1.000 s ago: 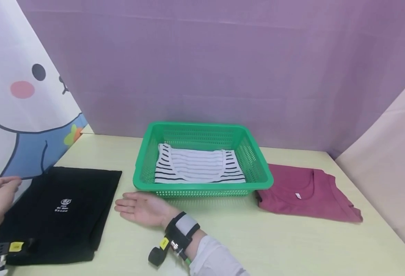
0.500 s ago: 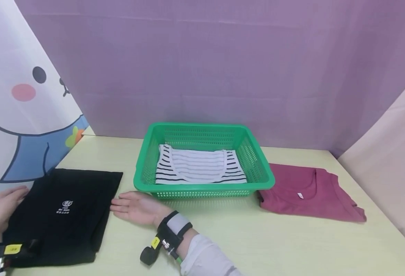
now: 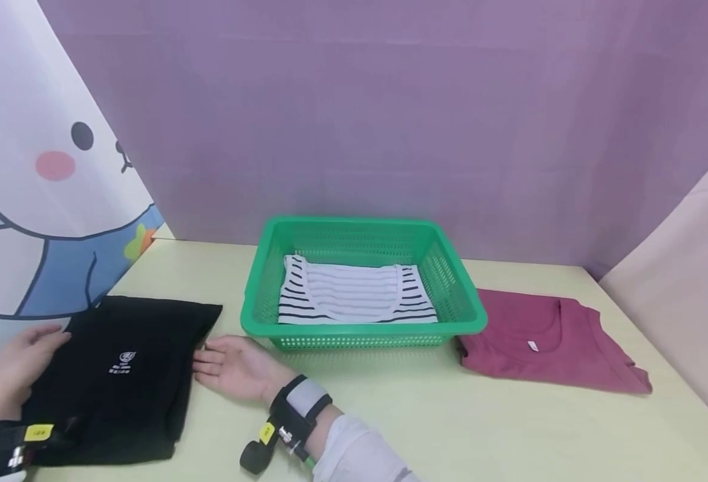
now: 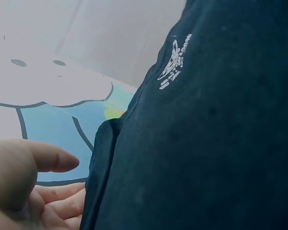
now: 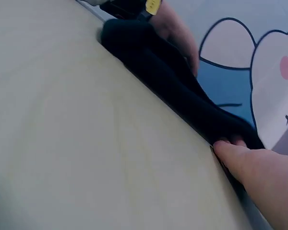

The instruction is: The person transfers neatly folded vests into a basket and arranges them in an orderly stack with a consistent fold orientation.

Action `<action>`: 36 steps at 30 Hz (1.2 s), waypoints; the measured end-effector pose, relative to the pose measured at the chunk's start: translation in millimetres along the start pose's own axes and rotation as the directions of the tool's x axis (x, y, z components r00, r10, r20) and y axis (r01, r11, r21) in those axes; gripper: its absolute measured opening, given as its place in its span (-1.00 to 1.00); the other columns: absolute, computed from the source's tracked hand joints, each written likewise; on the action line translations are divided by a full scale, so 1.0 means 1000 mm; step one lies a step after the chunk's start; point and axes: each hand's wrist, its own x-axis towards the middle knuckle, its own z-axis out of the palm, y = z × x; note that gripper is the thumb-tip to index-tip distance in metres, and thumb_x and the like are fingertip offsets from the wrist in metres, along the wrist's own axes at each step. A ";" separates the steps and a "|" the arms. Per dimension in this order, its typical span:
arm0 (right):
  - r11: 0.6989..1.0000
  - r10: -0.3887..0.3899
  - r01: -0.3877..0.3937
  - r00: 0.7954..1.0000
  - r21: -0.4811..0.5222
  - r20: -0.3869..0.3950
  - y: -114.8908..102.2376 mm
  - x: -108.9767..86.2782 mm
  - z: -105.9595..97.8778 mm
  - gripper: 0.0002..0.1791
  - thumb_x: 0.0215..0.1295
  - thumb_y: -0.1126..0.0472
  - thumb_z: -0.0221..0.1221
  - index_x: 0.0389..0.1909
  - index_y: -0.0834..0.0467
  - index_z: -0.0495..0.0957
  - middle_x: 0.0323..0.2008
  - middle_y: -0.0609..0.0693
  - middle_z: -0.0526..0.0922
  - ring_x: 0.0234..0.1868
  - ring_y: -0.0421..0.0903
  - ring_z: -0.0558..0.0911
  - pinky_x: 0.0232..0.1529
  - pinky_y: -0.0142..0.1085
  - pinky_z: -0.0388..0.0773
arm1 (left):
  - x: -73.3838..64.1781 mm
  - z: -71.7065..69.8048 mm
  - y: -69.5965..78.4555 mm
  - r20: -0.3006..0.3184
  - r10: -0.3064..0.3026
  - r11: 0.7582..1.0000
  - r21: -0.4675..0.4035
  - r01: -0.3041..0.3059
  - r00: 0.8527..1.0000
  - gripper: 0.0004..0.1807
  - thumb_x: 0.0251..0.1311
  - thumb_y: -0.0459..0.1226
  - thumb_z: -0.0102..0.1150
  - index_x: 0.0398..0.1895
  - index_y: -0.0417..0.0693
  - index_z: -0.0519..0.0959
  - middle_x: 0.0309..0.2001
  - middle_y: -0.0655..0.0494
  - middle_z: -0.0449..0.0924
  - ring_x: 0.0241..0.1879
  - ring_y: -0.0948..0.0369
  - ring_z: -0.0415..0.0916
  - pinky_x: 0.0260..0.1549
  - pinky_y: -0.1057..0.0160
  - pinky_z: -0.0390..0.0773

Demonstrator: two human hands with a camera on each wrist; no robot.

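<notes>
A folded black shirt [image 3: 115,381] with a small white print lies at the left of the table. My left hand [image 3: 13,368] is at its left side; in the left wrist view the left hand's thumb [image 4: 57,159] stands apart from the cloth and the fingertips pass out of sight behind the shirt's edge. On the opposite side, my right hand [image 3: 242,368] touches the shirt's right edge, palm turned up and fingers fairly straight. In the right wrist view, the right hand [image 5: 259,167] meets the dark folded edge, its fingertips partly hidden by cloth.
A green plastic basket [image 3: 362,329] stands at the middle back, with a folded striped top [image 3: 356,294] inside. Right of it lies a folded maroon top [image 3: 546,345] with a white tag. A purple cloth backdrop [image 3: 378,120] rises behind the table [image 3: 480,428].
My left hand has moved right and down to the black shirt's left side. The right hand has moved slightly left until it touches the shirt's right edge, which now looks slightly raised.
</notes>
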 end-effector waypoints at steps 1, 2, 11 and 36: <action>1.000 0.001 -0.001 1.000 -0.009 0.002 0.003 0.001 0.001 -0.32 0.36 0.30 -0.15 0.39 0.49 -0.16 0.42 0.43 -0.13 0.46 0.30 -0.13 0.48 -0.03 -0.14 | -0.002 0.000 0.001 0.020 0.003 1.000 0.011 -0.003 1.000 -0.29 0.45 -0.10 -0.39 0.38 -0.52 -0.21 0.28 -0.63 -0.09 0.22 -0.48 0.00 0.11 -0.39 0.20; 1.000 -0.002 0.002 1.000 -0.015 0.002 0.005 0.002 0.003 -0.32 0.34 0.31 -0.14 0.39 0.47 -0.14 0.42 0.43 -0.11 0.46 0.30 -0.12 0.47 -0.01 -0.12 | -0.003 0.000 0.002 0.047 0.021 0.999 0.026 -0.022 0.999 -0.27 0.45 -0.09 -0.38 0.36 -0.55 -0.24 0.27 -0.66 -0.10 0.20 -0.49 0.01 0.11 -0.38 0.21; 0.989 -0.054 0.050 0.998 -0.142 -0.027 0.010 0.008 0.008 -0.64 0.29 0.34 -0.05 0.11 0.16 0.23 0.05 0.18 0.43 0.19 0.13 0.40 0.39 0.09 0.10 | -0.006 -0.006 0.014 0.243 0.181 0.970 0.118 -0.214 0.953 -0.12 0.34 0.01 -0.06 0.18 -0.75 -0.03 -0.07 -0.64 0.36 -0.30 -0.15 0.56 -0.25 -0.11 0.56; 0.897 -0.251 0.194 0.963 -0.397 -0.097 0.015 0.024 0.011 -0.81 0.22 0.51 0.10 -0.28 0.16 0.41 -0.45 -0.04 0.50 -0.45 -0.20 0.53 0.02 -0.07 0.58 | -0.005 -0.004 0.017 0.289 0.122 0.961 0.203 -0.185 0.950 0.08 0.15 0.20 0.10 0.17 -0.73 0.01 -0.16 -0.55 0.47 -0.32 -0.13 0.56 -0.26 -0.13 0.54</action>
